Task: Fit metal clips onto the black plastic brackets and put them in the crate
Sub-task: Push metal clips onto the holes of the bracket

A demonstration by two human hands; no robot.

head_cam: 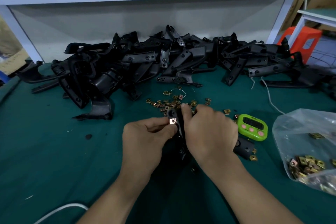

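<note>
Over the green table, my right hand [209, 132] grips a black plastic bracket [180, 125] around its upper part. My left hand [145, 136] pinches a small metal clip [172, 121] against the bracket's tab. The bracket's lower end [244, 148] sticks out to the right under my right wrist. Loose metal clips [171, 102] lie scattered just beyond my hands. A large heap of black brackets [154, 60] stretches across the back of the table. No crate is in view.
A green digital timer [252, 127] sits right of my hands. A clear plastic bag [305, 143] with several clips lies at the right edge. A white cable [269, 94] runs along the right. An orange stool [301, 42] stands beyond the table.
</note>
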